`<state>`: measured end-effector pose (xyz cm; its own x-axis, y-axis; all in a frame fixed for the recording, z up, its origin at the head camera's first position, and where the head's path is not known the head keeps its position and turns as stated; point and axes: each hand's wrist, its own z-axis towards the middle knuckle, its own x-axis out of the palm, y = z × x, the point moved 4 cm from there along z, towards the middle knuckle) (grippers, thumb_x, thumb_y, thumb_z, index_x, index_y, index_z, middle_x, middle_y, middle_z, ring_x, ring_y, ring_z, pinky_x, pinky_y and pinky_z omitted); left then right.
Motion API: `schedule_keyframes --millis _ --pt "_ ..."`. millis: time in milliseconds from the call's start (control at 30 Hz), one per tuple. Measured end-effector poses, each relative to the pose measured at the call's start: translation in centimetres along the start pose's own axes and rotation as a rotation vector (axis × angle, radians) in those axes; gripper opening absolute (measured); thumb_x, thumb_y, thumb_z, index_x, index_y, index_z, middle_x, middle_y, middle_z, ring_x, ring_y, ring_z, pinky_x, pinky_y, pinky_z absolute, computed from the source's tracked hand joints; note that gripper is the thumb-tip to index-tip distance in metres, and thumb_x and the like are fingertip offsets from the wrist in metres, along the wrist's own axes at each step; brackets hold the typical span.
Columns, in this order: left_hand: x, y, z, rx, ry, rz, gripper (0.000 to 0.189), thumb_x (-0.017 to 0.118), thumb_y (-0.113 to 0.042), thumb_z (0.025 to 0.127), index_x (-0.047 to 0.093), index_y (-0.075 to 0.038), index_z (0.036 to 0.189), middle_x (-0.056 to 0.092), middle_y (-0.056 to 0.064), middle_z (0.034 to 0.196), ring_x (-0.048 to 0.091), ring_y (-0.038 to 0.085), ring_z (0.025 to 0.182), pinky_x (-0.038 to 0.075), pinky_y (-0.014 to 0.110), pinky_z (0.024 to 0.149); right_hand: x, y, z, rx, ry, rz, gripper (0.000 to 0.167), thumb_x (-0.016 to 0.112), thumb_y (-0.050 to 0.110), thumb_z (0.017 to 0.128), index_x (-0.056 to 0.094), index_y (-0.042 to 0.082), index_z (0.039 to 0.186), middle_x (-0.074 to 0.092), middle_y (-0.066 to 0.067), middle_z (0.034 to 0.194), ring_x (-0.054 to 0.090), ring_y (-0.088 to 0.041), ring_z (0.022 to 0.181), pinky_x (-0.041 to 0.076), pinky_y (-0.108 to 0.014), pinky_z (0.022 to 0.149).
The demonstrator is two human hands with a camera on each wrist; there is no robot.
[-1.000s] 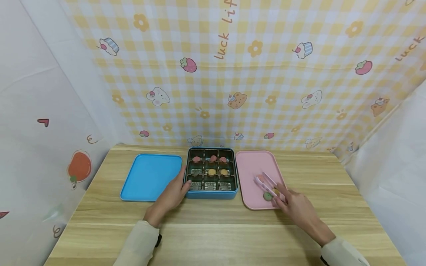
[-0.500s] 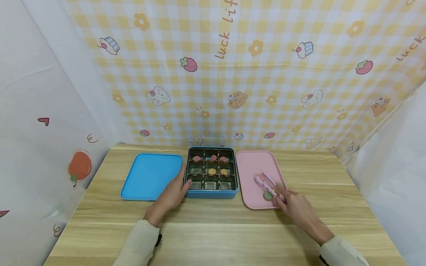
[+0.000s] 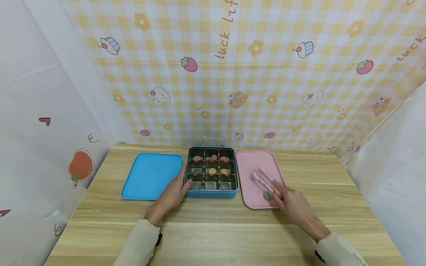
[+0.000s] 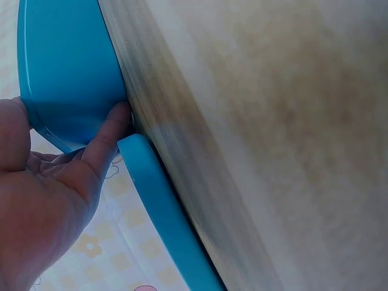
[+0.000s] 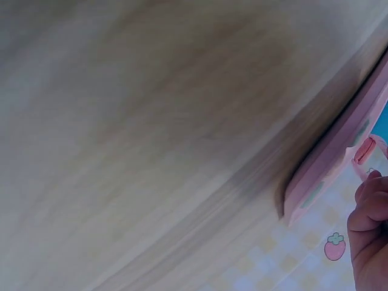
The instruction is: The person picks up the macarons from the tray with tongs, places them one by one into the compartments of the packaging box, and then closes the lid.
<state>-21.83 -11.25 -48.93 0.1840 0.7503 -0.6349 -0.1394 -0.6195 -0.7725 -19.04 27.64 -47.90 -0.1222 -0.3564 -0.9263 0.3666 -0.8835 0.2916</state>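
My left hand (image 3: 171,192) holds the left side of a blue box (image 3: 211,194), its thumb at the rim and fingers along the outer wall. Dark dividers split the box into several compartments; pink discs lie in the back row, yellow ones in the middle row, and the front row is bare. My right hand (image 3: 294,205) grips a pair of pale pink tongs (image 3: 264,181) over a pink tray (image 3: 244,162). A pink disc, like a small cookie (image 5: 365,150), sits between the tong tips. Beside the tongs a green disc (image 3: 267,195) lies on the tray.
A flat blue lid or tray (image 3: 151,175) lies left of the box. The wooden table (image 3: 233,236) runs to a checked cloth backdrop (image 3: 213,122). A yellow piece (image 3: 277,191) shows partly behind the tongs.
The tongs have shifted slightly up and left over the pink tray, with the pink disc at their tips. My left hand and the box have stayed in place.
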Motion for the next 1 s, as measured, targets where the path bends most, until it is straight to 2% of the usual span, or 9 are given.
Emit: schedule_keyframes --millis 267,500,800,1000 --pt "0.0 0.0 -0.1 0.016 -0.006 0.010 0.068 0.046 -0.016 0.106 0.007 -0.001 0.159 0.024 0.025 0.160 0.031 0.040 0.144 0.033 0.056 0.112 -0.2 1.2 1.1 -0.055 -0.072 0.051 0.046 0.071 0.015 0.092 0.060 -0.005 0.132 0.041 0.010 0.059 0.031 0.003 0.047 0.029 -0.017 0.039" --pt "0.0 0.0 -0.3 0.016 -0.022 0.040 0.068 0.047 -0.016 0.105 0.008 0.005 0.157 0.022 0.027 0.160 0.028 0.042 0.144 0.033 0.057 0.112 -0.2 2.3 2.1 -0.065 -0.085 0.056 0.047 0.071 0.016 0.092 0.060 -0.002 0.133 0.041 0.009 0.060 0.031 0.002 0.048 0.030 -0.017 0.040" --pt "0.0 -0.1 -0.3 0.027 -0.012 0.019 0.067 0.047 -0.018 0.106 0.010 0.001 0.158 0.028 0.026 0.158 0.033 0.039 0.143 0.037 0.055 0.111 -0.5 3.7 3.0 -0.076 -0.112 0.042 0.047 0.071 0.018 0.092 0.061 0.000 0.134 0.043 0.008 0.062 0.033 -0.001 0.050 0.031 -0.018 0.044" --pt "0.0 0.0 -0.3 0.020 -0.012 0.029 0.068 0.047 -0.018 0.106 0.008 0.003 0.158 0.024 0.027 0.159 0.030 0.040 0.145 0.033 0.056 0.113 -0.6 4.7 3.7 -0.104 -0.129 0.048 0.048 0.073 0.019 0.091 0.061 -0.001 0.133 0.044 0.008 0.062 0.034 -0.002 0.050 0.031 -0.018 0.044"
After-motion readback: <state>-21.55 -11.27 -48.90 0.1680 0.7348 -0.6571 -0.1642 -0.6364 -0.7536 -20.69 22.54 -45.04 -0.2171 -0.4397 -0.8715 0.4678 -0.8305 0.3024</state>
